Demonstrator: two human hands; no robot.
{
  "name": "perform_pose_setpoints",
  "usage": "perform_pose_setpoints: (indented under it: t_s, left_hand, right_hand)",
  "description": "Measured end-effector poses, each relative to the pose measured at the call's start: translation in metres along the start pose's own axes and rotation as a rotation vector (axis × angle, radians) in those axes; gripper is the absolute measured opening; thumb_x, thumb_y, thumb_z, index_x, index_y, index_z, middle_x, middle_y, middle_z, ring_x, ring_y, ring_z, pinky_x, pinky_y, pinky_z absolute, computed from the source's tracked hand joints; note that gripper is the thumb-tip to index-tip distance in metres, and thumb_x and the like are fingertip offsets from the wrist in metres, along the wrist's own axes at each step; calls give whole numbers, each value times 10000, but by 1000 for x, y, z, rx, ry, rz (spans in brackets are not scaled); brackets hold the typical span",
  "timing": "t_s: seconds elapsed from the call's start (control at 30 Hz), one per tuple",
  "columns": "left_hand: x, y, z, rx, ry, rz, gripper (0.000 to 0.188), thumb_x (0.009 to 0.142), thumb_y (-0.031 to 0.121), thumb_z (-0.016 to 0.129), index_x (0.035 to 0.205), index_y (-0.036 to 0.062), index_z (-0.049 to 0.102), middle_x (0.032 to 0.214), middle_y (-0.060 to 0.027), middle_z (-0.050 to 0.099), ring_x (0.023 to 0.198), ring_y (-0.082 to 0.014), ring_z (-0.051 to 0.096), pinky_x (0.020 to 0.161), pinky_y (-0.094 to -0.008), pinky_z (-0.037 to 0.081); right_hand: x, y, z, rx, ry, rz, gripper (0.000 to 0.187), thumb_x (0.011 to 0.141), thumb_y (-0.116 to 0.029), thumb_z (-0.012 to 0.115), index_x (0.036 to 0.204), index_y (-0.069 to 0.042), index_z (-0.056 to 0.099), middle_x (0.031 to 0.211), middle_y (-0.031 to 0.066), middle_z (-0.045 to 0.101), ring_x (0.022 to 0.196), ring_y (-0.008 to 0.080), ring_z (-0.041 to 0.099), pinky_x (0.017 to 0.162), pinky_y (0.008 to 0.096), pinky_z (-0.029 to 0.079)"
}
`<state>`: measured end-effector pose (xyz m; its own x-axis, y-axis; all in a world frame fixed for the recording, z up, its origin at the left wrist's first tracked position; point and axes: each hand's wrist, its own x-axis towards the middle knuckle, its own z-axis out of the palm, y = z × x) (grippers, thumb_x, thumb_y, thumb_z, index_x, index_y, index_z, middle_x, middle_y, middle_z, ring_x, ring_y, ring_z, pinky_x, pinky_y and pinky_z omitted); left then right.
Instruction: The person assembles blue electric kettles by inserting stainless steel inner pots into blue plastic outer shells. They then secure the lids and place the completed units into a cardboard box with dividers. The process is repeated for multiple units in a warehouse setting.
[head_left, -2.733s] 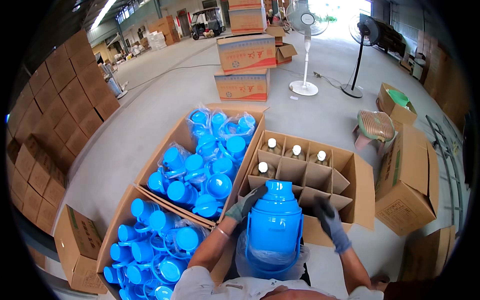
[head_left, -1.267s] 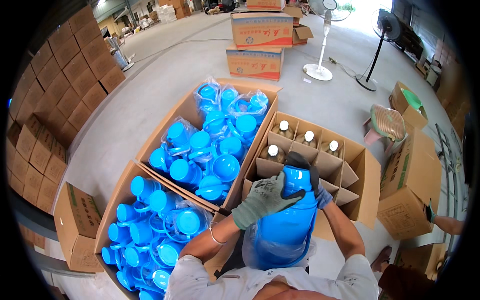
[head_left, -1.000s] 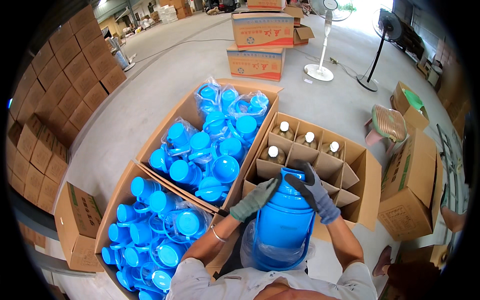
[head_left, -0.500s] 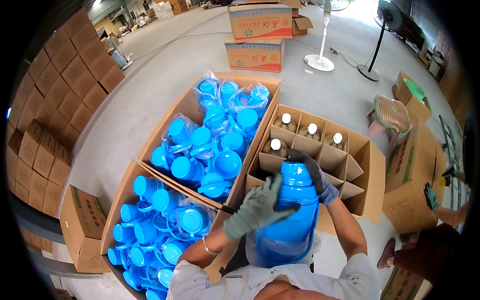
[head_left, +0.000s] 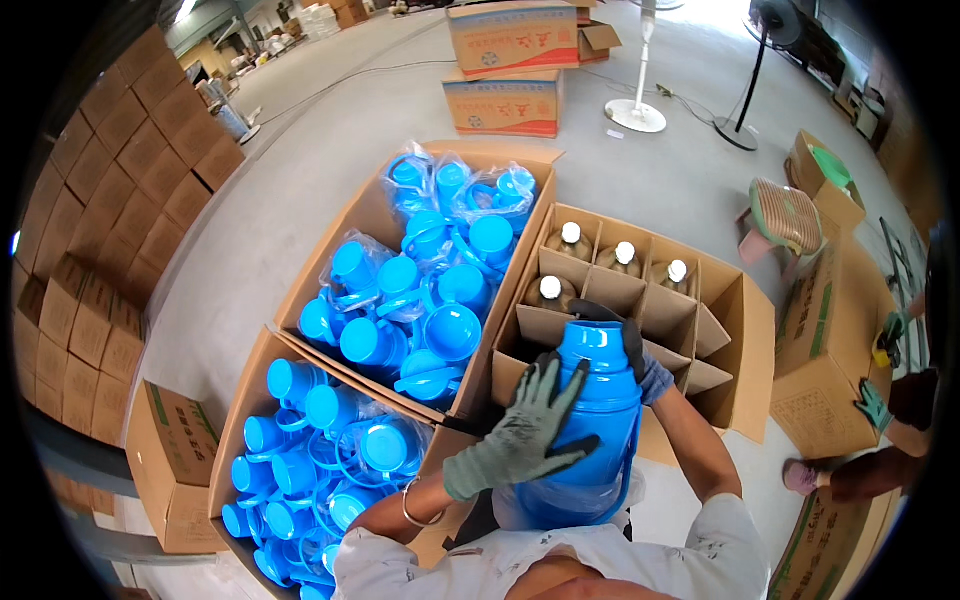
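Left grip [head_left: 525,428] against blue flask [head_left: 610,405], grey warehouse floor [head_left: 320,170]

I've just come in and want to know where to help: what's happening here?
A person wearing gloves has a blue flask in front of them. Their left hand lies spread on its side; the right hand is at its top. Beyond it, a divided carton shows four white-capped bottles. To the left, two open cartons hold blue plastic pieces. At right, another person's gloved hand is at a closer-standing brown box.
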<state>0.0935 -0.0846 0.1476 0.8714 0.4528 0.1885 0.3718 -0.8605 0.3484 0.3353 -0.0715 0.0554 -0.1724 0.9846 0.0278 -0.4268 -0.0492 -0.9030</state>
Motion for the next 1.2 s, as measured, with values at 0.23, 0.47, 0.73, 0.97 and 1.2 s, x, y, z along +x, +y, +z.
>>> perform_pose_setpoints:
  t_s: [0.23, 0.47, 0.73, 0.97, 1.2]
  left_hand:
    - [-17, -82, 48, -1084, 52, -285, 849, 784, 283, 705, 1413, -29, 226, 1401, -216, 346, 1299, -302, 363, 1072, -377, 301]
    - [21, -28, 34, -178, 243, -160, 1073, 641, 383, 812, 1390, -57, 181, 1328, -337, 310, 1195, -478, 388, 977, -503, 373]
    - [70, -1, 2, 236, 301, -482, 998, 617, 434, 813, 1344, -59, 340, 1281, -310, 441, 1165, -423, 474, 948, -480, 413]
    - [-7, -164, 53, -243, 478, -640, 311, 895, 133, 566, 1158, -34, 564, 1003, -166, 646, 875, -237, 649, 769, -339, 535]
    - [17, -102, 73, -1823, 869, -868, 516, 890, 309, 571, 1271, -10, 435, 1196, -159, 542, 1057, -271, 558, 869, -406, 482]
  right_hand:
    - [-13, -29, 51, -424, 244, 7, 649, 832, -353, 669, 1331, -27, 411, 1256, 182, 479, 1155, 254, 487, 991, 346, 406]
    - [39, 2, 7, 154, -182, 43, 747, 765, -445, 685, 1349, -66, 416, 1281, 151, 502, 1125, 256, 536, 949, 396, 460]
    - [81, 107, 7, 910, -98, 266, 569, 902, -310, 559, 1379, -75, 358, 1358, 134, 439, 1219, 260, 468, 1047, 401, 377]
    - [165, 75, -48, -324, -191, 100, 575, 862, -278, 621, 1367, -138, 386, 1291, 160, 478, 1147, 267, 512, 979, 417, 422]
    - [192, 156, -121, -1725, 106, 109, 611, 753, -273, 652, 1320, -190, 440, 1209, 211, 477, 1118, 396, 492, 954, 488, 399]
